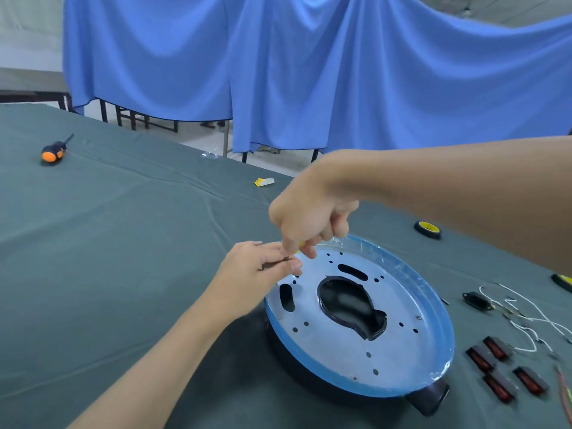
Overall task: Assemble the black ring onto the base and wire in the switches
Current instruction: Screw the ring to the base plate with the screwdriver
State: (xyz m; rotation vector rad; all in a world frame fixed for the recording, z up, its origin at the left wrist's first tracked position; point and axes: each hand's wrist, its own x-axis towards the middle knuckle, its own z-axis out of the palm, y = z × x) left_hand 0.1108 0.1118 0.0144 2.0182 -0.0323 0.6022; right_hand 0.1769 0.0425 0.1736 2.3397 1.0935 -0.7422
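Note:
A round metal base (402,351) with a blue rim lies on the green cloth, over a black ring (428,399) that shows under its near edge. At the base's far-left rim, my right hand (309,218) grips a yellow-handled tool, mostly hidden in the fist. My left hand (257,274) pinches a small dark part right under that tool's tip. Several red rocker switches (507,373) lie to the right of the base, beside white wires (526,320) and a black socket (475,300).
An orange and black screwdriver (54,151) lies far left on the green table cloth (123,243). A small yellow and white piece (264,182) lies near the far edge. A yellow tape roll (427,229) sits behind the base, another (561,281) at the right. A blue curtain (309,72) hangs behind.

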